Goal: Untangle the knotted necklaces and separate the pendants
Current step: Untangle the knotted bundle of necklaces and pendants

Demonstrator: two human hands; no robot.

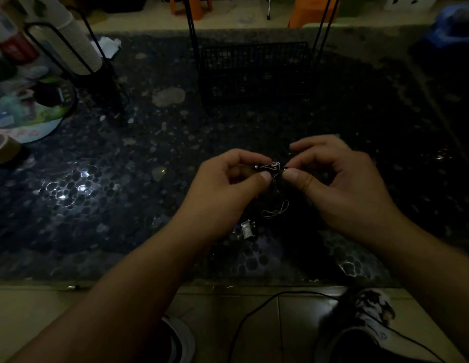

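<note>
Over a dim, dark speckled stone table [102, 184], the left hand [222, 189] and right hand [340, 184] each pinch the knotted necklaces [272, 166] between thumb and fingers, a silver pendant [247, 229] dangling below beside a looped cord [276, 211].

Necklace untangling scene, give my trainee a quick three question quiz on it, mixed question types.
1. True or false: both hands pinch the teardrop pendant above the table.
2. What hangs below the hands? A) a looped cord and a rectangular pendant B) a watch C) a key
3. What stands behind the hands, across the table?

Key:
1. True: left hand and right hand each have a grip on it.
2. A
3. A black wire basket.
</note>
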